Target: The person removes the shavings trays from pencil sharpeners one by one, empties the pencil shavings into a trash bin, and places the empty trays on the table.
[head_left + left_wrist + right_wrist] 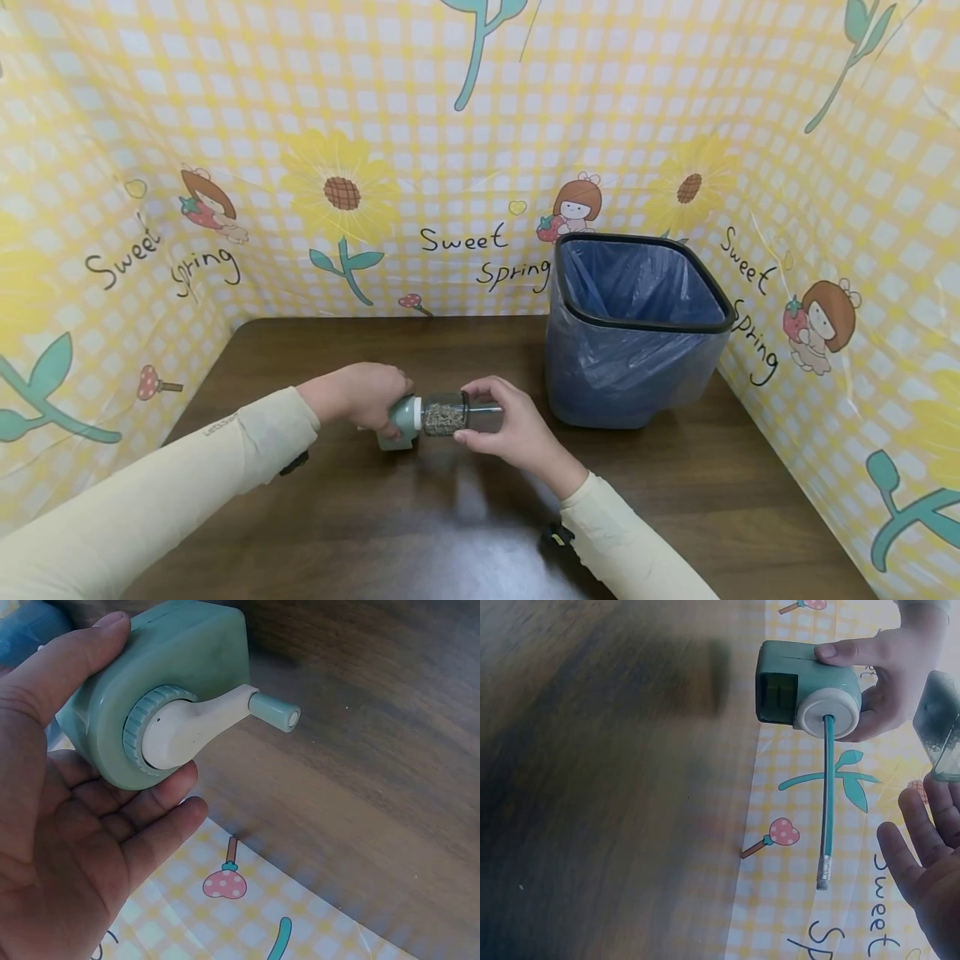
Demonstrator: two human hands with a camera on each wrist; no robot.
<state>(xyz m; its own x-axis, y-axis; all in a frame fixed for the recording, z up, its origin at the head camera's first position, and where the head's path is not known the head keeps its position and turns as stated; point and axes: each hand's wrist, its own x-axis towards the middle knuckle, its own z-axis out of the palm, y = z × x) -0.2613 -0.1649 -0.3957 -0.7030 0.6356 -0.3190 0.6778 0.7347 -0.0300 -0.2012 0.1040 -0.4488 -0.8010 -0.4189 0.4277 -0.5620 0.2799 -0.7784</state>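
Observation:
My left hand (366,393) grips a green crank pencil sharpener (184,656) above the table. Its white crank with a green knob (274,711) shows in the left wrist view. A teal pencil (828,795) sticks out of the sharpener's white front ring, eraser end outward; below the ring side a dark slot (780,697) gapes. With thumb and fingers, my right hand (517,425) holds a clear shavings container (444,418), which has dark shavings inside. In the head view, that container lies across part of the pencil, close to the ring. The right wrist view shows it apart from the sharpener.
A bin (633,379) with a black rim and a blue plastic liner stands to the right, beyond my right hand. Both hands are over a dark wooden table (360,525). Yellow checked cloth (465,183) walls rise around the back and sides.

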